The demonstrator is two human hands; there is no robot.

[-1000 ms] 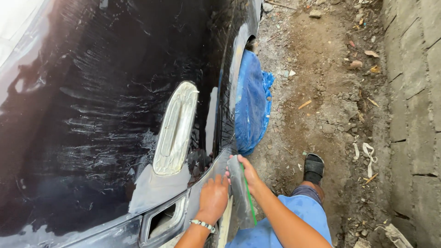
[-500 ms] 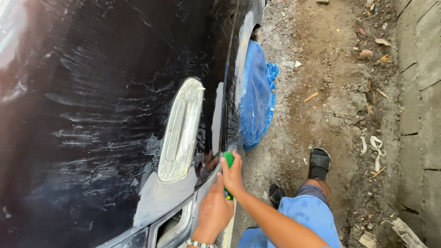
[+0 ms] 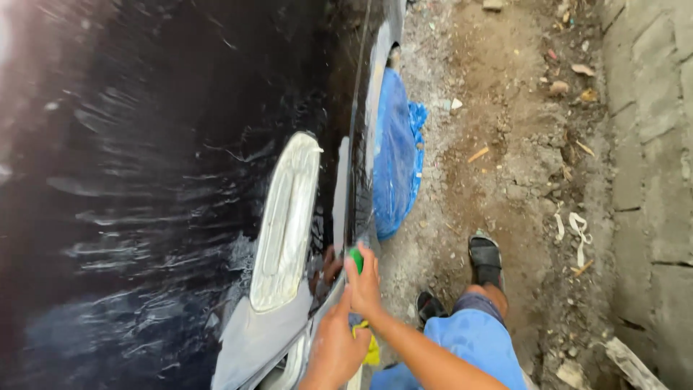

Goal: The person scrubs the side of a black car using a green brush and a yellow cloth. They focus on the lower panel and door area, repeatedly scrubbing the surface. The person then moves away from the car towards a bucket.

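Glossy black car panel (image 3: 159, 188), wet and streaked; pale oblong masked patch (image 3: 287, 220) near its right edge. Right hand (image 3: 364, 283) pressed to that edge, fingers closed on green sponge (image 3: 356, 258). Left hand (image 3: 336, 347) below, curled over yellow cloth (image 3: 371, 352). Blue plastic sheet (image 3: 395, 166) over wheel; dirt ground (image 3: 520, 144), black sandals (image 3: 485, 254).

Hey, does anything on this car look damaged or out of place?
Yes. The black car body has dull grey, paint-free patches around the pale masked headlight, and a blue plastic sheet covers the wheel, beyond the right hand.
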